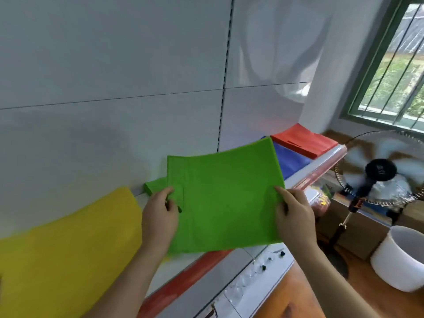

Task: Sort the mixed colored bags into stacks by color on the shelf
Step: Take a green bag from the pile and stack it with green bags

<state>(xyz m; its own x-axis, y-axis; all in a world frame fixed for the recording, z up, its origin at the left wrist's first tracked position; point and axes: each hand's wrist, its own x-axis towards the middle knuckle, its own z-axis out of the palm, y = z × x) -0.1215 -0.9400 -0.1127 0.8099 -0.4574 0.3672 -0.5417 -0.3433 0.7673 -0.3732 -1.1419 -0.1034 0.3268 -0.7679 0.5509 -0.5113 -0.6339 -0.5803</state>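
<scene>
A: Why do both hands pinch the green bag point(226, 198)?

B: Left hand point(159, 218) at nine o'clock, right hand point(296, 216) at three, holding it flat above the green stack point(154, 185).

spinning fan point(379, 171), white bucket point(403, 258) below it, barred window point(394, 63).

White shelf point(305, 177), yellow bags point(68, 249), green stack point(156, 185), blue bags point(289, 161), red stack point(305, 141)
</scene>
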